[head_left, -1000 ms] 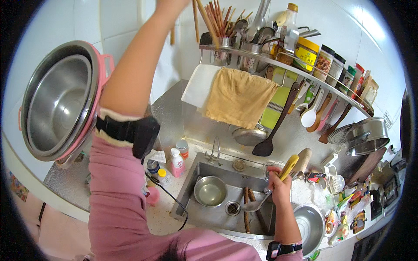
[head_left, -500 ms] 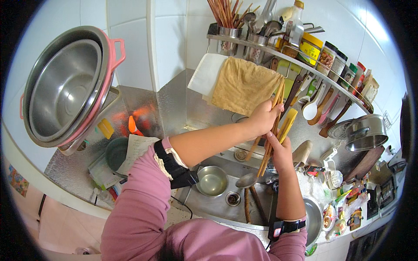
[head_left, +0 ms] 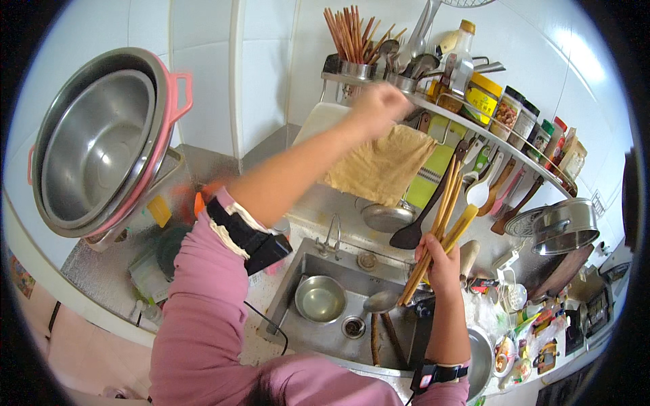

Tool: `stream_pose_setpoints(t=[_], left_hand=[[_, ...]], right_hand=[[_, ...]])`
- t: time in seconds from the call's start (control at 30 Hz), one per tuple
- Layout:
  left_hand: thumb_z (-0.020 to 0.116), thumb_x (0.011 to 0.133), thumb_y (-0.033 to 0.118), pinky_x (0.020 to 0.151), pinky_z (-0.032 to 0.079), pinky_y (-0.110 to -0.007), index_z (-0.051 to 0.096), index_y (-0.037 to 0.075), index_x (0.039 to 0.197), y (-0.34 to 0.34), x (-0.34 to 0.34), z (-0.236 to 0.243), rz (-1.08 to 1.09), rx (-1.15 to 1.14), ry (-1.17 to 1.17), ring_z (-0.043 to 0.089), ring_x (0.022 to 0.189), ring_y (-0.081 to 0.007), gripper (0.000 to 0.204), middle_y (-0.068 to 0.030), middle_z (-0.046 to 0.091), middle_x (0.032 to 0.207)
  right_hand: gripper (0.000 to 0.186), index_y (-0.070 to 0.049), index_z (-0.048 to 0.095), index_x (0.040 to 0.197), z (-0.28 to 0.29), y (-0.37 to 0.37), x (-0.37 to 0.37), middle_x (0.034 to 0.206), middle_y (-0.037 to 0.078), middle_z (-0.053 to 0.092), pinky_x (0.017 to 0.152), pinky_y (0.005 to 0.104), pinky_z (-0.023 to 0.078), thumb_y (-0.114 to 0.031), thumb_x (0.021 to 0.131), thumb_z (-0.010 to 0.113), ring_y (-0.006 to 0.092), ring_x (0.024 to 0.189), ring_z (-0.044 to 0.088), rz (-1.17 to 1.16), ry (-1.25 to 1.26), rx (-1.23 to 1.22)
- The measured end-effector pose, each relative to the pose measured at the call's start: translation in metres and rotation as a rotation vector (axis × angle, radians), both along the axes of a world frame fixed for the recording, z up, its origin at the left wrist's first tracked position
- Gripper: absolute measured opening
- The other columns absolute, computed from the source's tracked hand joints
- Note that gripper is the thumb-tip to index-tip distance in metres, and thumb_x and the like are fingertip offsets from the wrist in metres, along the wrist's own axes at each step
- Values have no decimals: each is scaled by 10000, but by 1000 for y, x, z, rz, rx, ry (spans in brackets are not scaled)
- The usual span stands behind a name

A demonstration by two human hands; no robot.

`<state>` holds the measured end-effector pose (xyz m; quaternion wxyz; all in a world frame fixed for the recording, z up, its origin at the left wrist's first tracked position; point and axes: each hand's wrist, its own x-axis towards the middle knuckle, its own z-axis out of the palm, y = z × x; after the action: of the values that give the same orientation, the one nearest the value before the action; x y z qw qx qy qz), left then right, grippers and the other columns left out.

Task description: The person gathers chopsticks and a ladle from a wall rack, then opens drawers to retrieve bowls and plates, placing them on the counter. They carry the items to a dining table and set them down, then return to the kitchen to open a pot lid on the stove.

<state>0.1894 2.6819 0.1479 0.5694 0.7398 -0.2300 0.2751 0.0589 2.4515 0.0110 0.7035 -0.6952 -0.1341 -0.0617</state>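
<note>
In my right hand (head_left: 440, 264), closed fingers grip a bundle of wooden chopsticks (head_left: 447, 203) and a flat yellow utensil (head_left: 462, 224), tilted over the right part of the sink (head_left: 284, 314). A ladle's metal bowl (head_left: 381, 302) shows just below the bundle's lower ends; whether the hand holds it too I cannot tell. My left hand (head_left: 380, 111) is raised over a tan cloth (head_left: 379, 169), just below a metal holder of chopsticks (head_left: 357, 70). Motion smears its fingers, and I cannot make out anything in them.
A metal pot (head_left: 320, 300) with liquid stands in the sink beside the drain and two brown sticks (head_left: 391, 342). Behind is the faucet (head_left: 333, 237). A curved wall shelf (head_left: 467, 116) carries jars, with spatulas hanging below. Stacked basins (head_left: 98, 149) are at left.
My left hand has left the chopsticks and swung up and left, to above the cloth. My right hand still grips the bundle, slightly lower. The view has shifted a little.
</note>
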Motion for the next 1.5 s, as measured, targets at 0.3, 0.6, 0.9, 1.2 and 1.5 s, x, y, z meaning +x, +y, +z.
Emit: stream_pose_setpoints(t=[0.3, 0.6, 0.9, 1.2, 1.5], left_hand=[[553, 789, 105, 785, 492, -411, 646, 53, 996, 45, 66, 66, 694, 559, -202, 618, 909, -318, 233, -172, 645, 956], [568, 721, 89, 708, 510, -397, 689, 103, 861, 45, 88, 96, 857, 764, -265, 643, 863, -280, 185, -114, 668, 879], [591, 737, 201, 738, 510, -381, 687, 91, 927, 42, 103, 114, 801, 768, -18, 632, 926, -286, 239, -117, 661, 974], [484, 824, 138, 741, 508, -381, 659, 44, 945, 38, 131, 115, 950, 442, -99, 650, 886, -294, 233, -152, 670, 930], [434, 866, 183, 728, 516, -392, 568, 7, 1117, 33, 131, 111, 1224, 415, -223, 654, 910, -267, 334, -160, 667, 962]], right_hand=[[141, -31, 568, 817, -7, -4, -5, 622, 37, 580, 434, 211, 372, -154, 873, 527, 84, 499, 507, 2, 2, -9], [154, -18, 582, 775, -10, -18, -9, 608, 35, 568, 454, 225, 392, -141, 856, 535, 95, 511, 520, -96, 38, -44], [152, -30, 589, 772, -14, -26, -4, 617, 33, 586, 450, 222, 385, -142, 858, 533, 88, 507, 519, -110, 62, -63], [133, -20, 589, 800, -23, -27, 6, 631, 44, 591, 430, 218, 376, -131, 861, 549, 92, 501, 521, -102, 51, -5], [139, -23, 551, 821, -20, -33, 2, 602, 63, 562, 418, 235, 362, -154, 866, 535, 127, 492, 515, -93, 83, -69]])
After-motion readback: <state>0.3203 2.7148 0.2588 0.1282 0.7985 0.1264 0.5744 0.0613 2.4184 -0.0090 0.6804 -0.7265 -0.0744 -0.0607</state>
